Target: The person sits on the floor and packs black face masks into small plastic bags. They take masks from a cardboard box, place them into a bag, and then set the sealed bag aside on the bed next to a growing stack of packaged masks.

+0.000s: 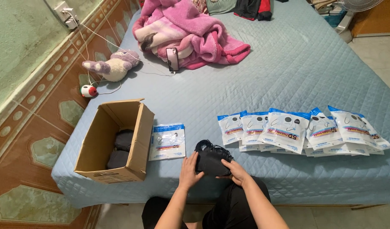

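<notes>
I see my left hand (190,168) and right hand (235,171) both clamped on a stack of black masks (210,158) at the bed (288,76) edge; the open cardboard box (118,142) beside it holds more dark masks (120,148).

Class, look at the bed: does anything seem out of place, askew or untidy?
One white-and-blue packet lies alone beside the cardboard box, apart from the overlapping row of packets on the right. Both hands, left and right, hold a stack of black masks. Nothing looks spilled or damaged.
</notes>
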